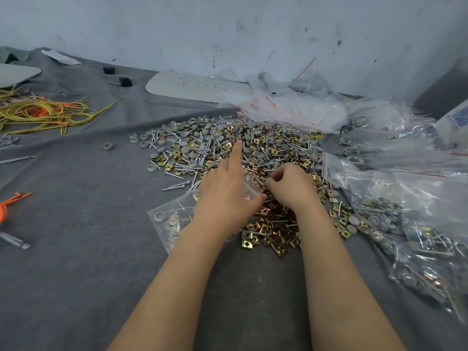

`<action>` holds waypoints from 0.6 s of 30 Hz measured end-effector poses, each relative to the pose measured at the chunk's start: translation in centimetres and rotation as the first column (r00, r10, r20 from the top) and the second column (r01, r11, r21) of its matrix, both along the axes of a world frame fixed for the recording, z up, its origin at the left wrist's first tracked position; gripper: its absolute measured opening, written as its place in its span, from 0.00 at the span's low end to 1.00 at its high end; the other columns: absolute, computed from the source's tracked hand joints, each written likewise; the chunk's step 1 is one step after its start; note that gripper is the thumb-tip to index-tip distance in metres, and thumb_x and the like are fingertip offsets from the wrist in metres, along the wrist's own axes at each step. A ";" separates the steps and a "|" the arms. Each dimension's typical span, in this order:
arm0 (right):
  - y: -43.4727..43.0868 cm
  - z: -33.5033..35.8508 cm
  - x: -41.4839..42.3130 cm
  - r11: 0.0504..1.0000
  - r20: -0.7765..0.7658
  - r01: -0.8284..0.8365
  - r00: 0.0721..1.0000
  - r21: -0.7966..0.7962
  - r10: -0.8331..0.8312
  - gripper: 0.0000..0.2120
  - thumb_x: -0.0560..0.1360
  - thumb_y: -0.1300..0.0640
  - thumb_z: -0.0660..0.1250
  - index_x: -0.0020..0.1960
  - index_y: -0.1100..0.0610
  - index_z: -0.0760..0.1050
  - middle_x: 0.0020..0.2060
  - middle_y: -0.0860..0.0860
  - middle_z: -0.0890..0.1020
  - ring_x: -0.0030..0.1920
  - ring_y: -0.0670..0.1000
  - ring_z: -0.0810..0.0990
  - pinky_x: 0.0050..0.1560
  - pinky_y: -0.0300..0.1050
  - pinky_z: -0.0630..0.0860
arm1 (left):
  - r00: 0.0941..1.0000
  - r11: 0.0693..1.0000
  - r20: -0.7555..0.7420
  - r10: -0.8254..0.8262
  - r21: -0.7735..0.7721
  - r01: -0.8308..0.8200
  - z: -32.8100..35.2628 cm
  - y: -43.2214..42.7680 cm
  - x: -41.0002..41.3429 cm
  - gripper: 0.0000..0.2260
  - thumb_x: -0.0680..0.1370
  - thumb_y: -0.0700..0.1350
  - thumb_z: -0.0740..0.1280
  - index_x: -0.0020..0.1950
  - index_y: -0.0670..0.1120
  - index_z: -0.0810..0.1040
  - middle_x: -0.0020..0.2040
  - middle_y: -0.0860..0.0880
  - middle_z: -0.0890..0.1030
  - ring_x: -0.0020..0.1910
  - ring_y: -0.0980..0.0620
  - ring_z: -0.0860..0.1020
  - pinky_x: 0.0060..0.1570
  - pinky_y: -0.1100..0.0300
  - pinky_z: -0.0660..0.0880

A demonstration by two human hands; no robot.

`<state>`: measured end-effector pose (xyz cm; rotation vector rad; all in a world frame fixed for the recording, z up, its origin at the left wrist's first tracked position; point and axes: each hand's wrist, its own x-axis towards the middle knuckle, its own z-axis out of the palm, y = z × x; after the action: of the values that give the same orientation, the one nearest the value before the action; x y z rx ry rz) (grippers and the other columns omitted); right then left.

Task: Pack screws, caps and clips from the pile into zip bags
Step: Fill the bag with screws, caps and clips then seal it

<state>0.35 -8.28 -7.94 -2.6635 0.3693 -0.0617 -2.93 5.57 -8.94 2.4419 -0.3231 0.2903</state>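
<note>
counter point(76, 287): grey cloth cover, wrinkled. Both bare forearms come in from the bottom edge.
filled bags point(415, 239): clear bags along the right side, loaded with mixed hardware and overlapping each other.
clips point(273, 231): square brass and copper pieces on the near fringe of the pile, between the forearms and under the right wrist.
zip bag point(167, 224): clear, lies on the counter under the left forearm, its mouth end raised up into the left hand. One grey cap point(159, 216) sits inside near the corner, with some small bits too blurred to name.
left hand point(228, 188): grip clamped on the bag mouth, thumb pressed against bunched plastic. The index finger sticks straight out over the pile.
right hand point(291, 186): just beside the bag mouth, resting on the pile. Fingers are curled in with tips together; I cannot tell whether the grip has a part in it.
pile point(228, 148): wide heap at mid counter, beyond and under both hands.
screws point(177, 184): silver, scattered through the heap, with strays at its left edge.
caps point(164, 130): grey round ones, thickest along the far and left sides; a few lie loose just left of the heap.
cords point(45, 112): yellow and orange tangle at far left, well apart from the pile.
empty bags point(291, 107): crumpled clear heap with red zip lines, touching the far right of the pile.
board point(197, 87): pale grey, flat, with red handwriting, partly under the empty bags.
black blocks point(125, 81): two small ones left of the board.
wall point(228, 26): pale and scuffed, behind everything.
</note>
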 end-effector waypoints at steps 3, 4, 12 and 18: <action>-0.1 -0.1 -0.2 0.989 0.169 0.041 0.983 0.141 -0.065 0.04 0.76 0.57 0.66 0.48 0.53 0.70 0.45 0.49 0.77 0.54 0.56 0.76 0.59 0.56 0.72 | 1.000 1.000 0.001 0.003 -0.005 -0.003 0.0 0.1 0.0 0.49 0.71 0.56 0.73 0.78 0.52 0.41 0.72 0.48 0.68 0.69 0.46 0.68 0.68 0.50 0.63; -0.1 -0.1 -0.3 0.981 0.251 0.037 0.964 0.190 -0.085 0.05 0.76 0.57 0.66 0.48 0.53 0.70 0.42 0.47 0.76 0.52 0.54 0.77 0.57 0.53 0.73 | 1.000 1.000 0.000 0.003 -0.007 -0.003 0.0 0.0 0.0 0.49 0.71 0.56 0.73 0.78 0.52 0.41 0.71 0.48 0.68 0.68 0.47 0.68 0.68 0.50 0.63; 0.3 2.1 -2.4 0.716 0.254 -0.418 0.908 0.558 0.332 0.07 0.77 0.55 0.66 0.44 0.48 0.81 0.40 0.43 0.85 0.41 0.42 0.82 0.45 0.40 0.75 | 1.000 0.999 0.001 -0.018 -0.041 0.018 0.2 0.1 0.2 0.47 0.71 0.56 0.72 0.79 0.51 0.43 0.72 0.47 0.67 0.70 0.47 0.67 0.69 0.48 0.65; -4.3 1.7 -1.9 0.928 0.335 0.156 0.902 0.338 -0.273 0.10 0.79 0.58 0.61 0.55 0.53 0.80 0.50 0.49 0.82 0.43 0.45 0.78 0.42 0.36 0.70 | 1.000 0.999 -0.005 -0.007 -0.052 0.007 0.1 -0.1 0.0 0.49 0.69 0.58 0.74 0.78 0.55 0.42 0.71 0.49 0.68 0.69 0.48 0.68 0.69 0.49 0.62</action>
<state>-1.54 -12.60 -6.26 -2.2295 0.5015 -0.5366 -2.91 5.51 -8.85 2.3895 -0.3179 0.2861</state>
